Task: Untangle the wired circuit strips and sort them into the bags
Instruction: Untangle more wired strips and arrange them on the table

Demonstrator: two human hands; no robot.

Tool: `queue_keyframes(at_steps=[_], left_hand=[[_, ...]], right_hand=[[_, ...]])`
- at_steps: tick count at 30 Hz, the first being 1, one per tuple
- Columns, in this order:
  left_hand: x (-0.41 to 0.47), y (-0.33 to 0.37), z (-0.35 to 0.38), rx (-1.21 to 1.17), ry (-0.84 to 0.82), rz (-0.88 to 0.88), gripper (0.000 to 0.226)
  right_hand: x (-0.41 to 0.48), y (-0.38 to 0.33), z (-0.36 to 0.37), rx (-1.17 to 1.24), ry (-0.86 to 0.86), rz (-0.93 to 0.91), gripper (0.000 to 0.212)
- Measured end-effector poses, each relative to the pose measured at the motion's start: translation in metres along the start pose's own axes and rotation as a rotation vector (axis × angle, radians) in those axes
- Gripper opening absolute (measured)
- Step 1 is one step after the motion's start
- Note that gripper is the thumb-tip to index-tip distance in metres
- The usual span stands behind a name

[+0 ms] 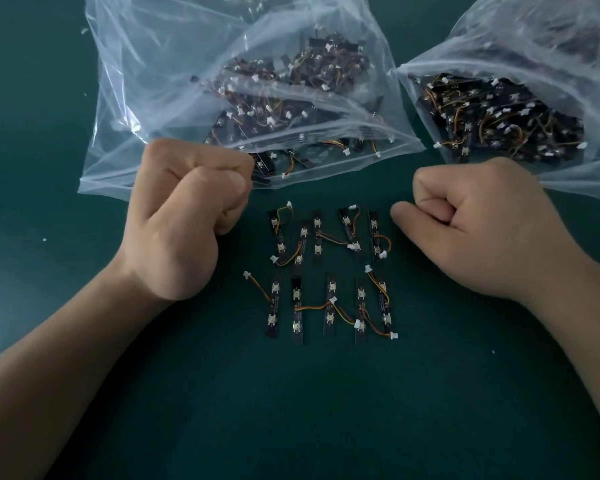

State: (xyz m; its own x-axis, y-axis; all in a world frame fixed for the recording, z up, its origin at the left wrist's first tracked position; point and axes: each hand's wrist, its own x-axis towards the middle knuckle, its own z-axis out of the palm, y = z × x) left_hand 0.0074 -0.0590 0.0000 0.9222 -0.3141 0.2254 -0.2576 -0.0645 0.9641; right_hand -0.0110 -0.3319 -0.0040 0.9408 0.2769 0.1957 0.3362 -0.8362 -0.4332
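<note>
A flat table top (291, 410) fills the view from edge to edge. Its surface is dark green and matte, without pattern. The light is soft and gives only faint shadows; the green looks paler at the upper left and darker toward the bottom. Some small white specks lie on it, one at the left (44, 239) and one at the lower right (493, 351).

Strips (332, 286) between left hand (184, 216), right hand (482, 230)
</note>
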Motion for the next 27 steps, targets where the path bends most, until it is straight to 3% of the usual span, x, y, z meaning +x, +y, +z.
queue_keyframes(at_steps=[18, 27], left_hand=[[0.0018, 0.0008, 0.002, 0.037, -0.006, -0.011, 0.031], [0.0045, 0.0035, 0.0036, 0.111, -0.002, -0.1, 0.034]], right_hand=[[0.0002, -0.0005, -0.0021, 0.089, 0.003, -0.008, 0.058], [0.0016, -0.0011, -0.0012, 0.075, 0.005, 0.003, 0.058]])
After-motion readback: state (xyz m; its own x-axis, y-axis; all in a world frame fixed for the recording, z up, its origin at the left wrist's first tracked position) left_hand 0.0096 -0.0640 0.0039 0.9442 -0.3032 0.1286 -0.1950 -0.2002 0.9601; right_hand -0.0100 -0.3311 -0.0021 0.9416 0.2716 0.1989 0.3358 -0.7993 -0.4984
